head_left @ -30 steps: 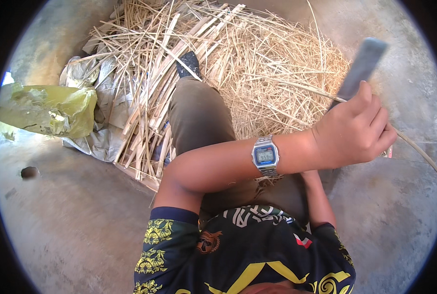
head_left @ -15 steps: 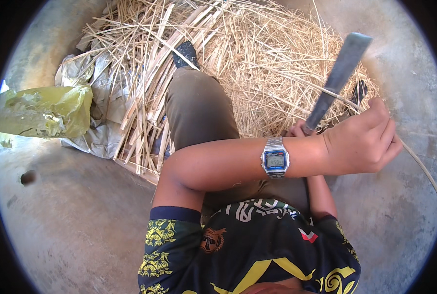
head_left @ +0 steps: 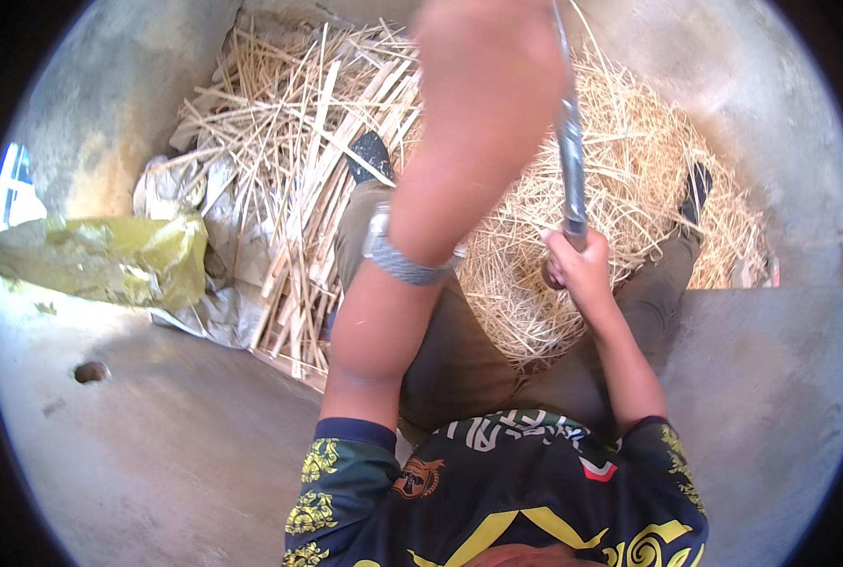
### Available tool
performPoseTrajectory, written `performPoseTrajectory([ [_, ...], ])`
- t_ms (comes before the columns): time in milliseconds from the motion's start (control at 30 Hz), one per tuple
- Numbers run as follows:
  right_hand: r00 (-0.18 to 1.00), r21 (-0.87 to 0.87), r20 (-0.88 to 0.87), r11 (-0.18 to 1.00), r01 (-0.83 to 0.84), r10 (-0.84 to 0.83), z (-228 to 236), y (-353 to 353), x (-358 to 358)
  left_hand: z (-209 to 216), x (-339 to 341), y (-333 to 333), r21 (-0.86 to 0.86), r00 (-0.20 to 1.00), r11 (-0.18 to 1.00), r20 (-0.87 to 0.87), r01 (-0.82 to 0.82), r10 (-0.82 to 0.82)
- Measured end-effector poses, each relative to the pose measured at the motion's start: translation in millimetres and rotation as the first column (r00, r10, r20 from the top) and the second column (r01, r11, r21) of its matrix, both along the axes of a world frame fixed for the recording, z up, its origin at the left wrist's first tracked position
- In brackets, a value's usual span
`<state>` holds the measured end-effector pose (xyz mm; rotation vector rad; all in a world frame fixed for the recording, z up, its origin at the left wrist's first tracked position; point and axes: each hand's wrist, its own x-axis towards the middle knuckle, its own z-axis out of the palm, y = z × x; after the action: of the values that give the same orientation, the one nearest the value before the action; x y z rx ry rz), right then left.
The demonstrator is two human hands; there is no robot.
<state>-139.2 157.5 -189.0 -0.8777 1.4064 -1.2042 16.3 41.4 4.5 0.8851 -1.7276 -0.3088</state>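
My right hand (head_left: 582, 267) is closed around the handle of a long machete (head_left: 572, 170). Its narrow dark blade points up and away, past the top edge of the view. My left hand (head_left: 492, 57), at the end of an arm wearing a metal-band watch (head_left: 412, 257), is high up beside the blade's far part. Motion smears its fingers, and whether it holds a strip does not show. Below the blade lies a heap of thin pale shavings (head_left: 638, 142), between and beyond my legs.
Split bamboo-like strips (head_left: 322, 189) lie in a pile at the left, by my left foot (head_left: 371, 159). Farther left are a yellow plastic bag (head_left: 110, 260) and grey-white sacking (head_left: 223, 317). The concrete floor (head_left: 185, 454) has a round hole (head_left: 91, 372). Concrete walls (head_left: 761, 104) enclose the heap.
My left hand swung from the right, where it held a thin strip across the blade, up to the far middle. The machete turned more upright, and my right hand came into clear view.
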Motion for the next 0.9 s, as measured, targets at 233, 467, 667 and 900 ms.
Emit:
performPoseTrajectory([
  [233, 0.968, 0.327, 0.064, 0.911, -0.25, 0.242, -34.4, -36.6, 39.0, -15.7, 40.6, -29.2, -0.141, 0.963, 0.966, -0.192, -0.216, 0.187],
  [467, 0.979, 0.016, 0.061, 0.981, -0.196, 0.194, 31.8, -43.3, 55.9, -17.6, 51.8, -26.7, -0.156, 0.925, 0.928, -0.238, -0.337, 0.296],
  [667, 0.958, 0.251, 0.136, 0.927, -0.28, 0.252, -47.1, -21.6, 60.1, -26.6, 48.9, -31.7, -0.236, 0.936, 0.909, -0.167, -0.344, 0.311],
  [900, 0.991, 0.219, 0.079, 0.968, -0.12, 0.105, -19.8, -11.4, 40.0, -22.4, 67.9, -37.0, -0.078, 0.941, 0.978, -0.297, -0.193, 0.162],
])
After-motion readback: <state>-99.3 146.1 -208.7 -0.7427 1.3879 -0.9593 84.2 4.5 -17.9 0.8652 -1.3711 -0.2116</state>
